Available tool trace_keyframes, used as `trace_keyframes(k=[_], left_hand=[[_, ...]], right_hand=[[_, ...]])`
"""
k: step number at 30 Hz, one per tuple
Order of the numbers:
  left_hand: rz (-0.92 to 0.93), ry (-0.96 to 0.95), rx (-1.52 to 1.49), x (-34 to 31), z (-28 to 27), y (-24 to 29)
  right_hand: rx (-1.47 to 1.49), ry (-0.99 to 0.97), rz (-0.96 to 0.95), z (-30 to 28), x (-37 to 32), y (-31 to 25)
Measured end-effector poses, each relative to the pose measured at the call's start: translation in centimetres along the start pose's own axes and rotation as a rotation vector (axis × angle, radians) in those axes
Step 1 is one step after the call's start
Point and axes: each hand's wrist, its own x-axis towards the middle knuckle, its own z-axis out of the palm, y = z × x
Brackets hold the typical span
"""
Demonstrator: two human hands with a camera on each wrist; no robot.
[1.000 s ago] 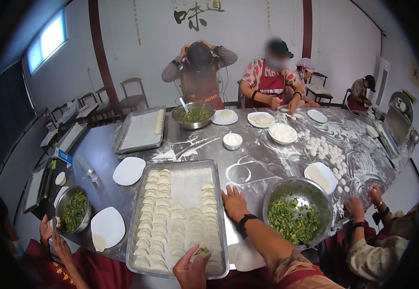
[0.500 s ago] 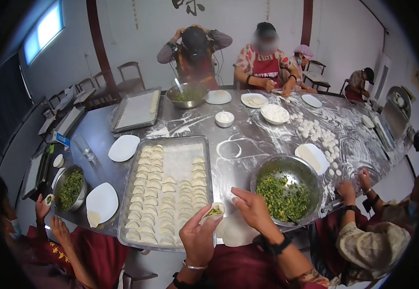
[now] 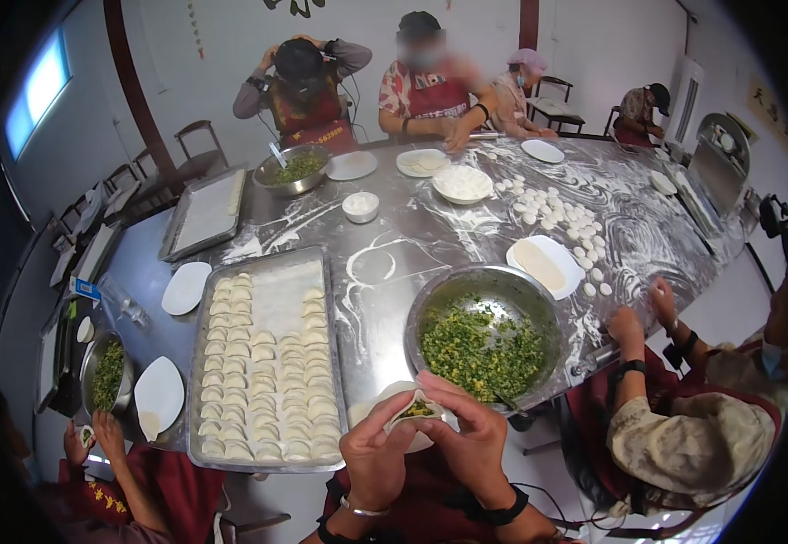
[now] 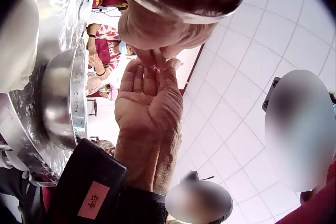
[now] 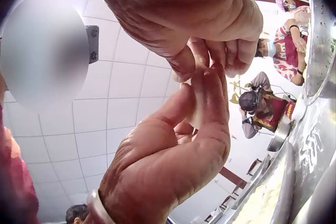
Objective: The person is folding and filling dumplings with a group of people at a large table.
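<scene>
Both hands meet at the table's near edge in the head view. My left hand [image 3: 377,461] and my right hand [image 3: 468,437] pinch a folded round wrapper [image 3: 419,399] from either side, with green and yellow filling showing in its opening. Behind the fingers, more pale wrappers [image 3: 362,412] lie on the table. A metal tray [image 3: 196,381] with rows of shaped dumplings [image 3: 262,372] stands to the left. In the wrist views the left hand [image 5: 163,161] and right hand [image 4: 149,111] touch at the fingertips, which mostly hide the wrapper.
A large steel bowl of green filling [image 3: 484,349] stands just beyond the right hand. Farther right are a plate with a wrapper [image 3: 546,267] and scattered dough pieces [image 3: 557,213]. People sit around the table, one close on the right [image 3: 684,435], another at left.
The right hand has come off the tray's edge and met the left hand at the filled wrapper. The left hand has moved away from above the tray. The head view has shifted.
</scene>
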Motion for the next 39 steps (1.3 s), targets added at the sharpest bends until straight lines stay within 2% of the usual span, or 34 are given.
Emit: trace_keyframes(k=[7,16,19,22,28,33,39], left_hand=[[-0.026,-0.036,0.042,0.0,1.2,-0.4],[-0.026,-0.06,0.06,-0.6,1.3,-0.9],[-0.003,-0.076,0.065,-0.5,1.2,-0.8],[-0.005,-0.082,0.078,-0.7,1.3,-0.7],[-0.02,-0.116,0.107,-1.2,0.8,-0.6],[-0.041,-0.052,0.026,-1.7,1.4,0.3],[0.012,-0.17,0.281,-1.8,0.5,0.5]], right_hand=[[-0.114,0.067,-0.173,-1.2,0.1,-0.5],[-0.083,-0.013,-0.19,-2.4,-0.5,0.4],[-0.202,-0.093,-0.107,-3.1,-0.2,-0.4],[0.148,-0.01,0.216,-2.2,-0.7,-1.7],[0.072,-0.116,0.016,-2.6,-0.6,-0.2],[-0.029,-0.058,-0.088,-2.1,-0.9,-0.4],[-0.151,-0.06,-0.188,-2.3,-1.0,-1.2]])
